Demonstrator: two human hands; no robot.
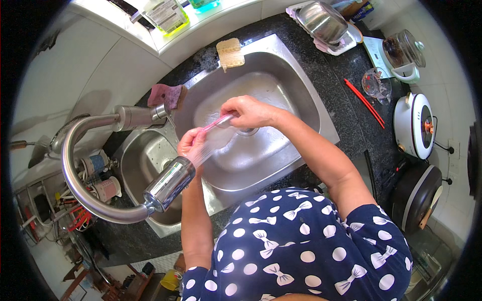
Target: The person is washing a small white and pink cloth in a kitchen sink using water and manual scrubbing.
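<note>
Over the large stainless-steel sink basin, both hands hold a thin object with a pink edge; its exact kind cannot be made out. My left hand grips the lower-left end. At the upper-right end, the bent fingers of my right hand pinch it. Water sprays in a fan from the chrome faucet head past my left hand and onto or just beneath the object. The basin's drain is partly hidden behind my right hand.
The curved faucet neck arches over the smaller basin. A purple sponge and a tan scrubbing pad rest along the sink's back edge. Red chopsticks, a glass cup and a white electric cooker stand right.
</note>
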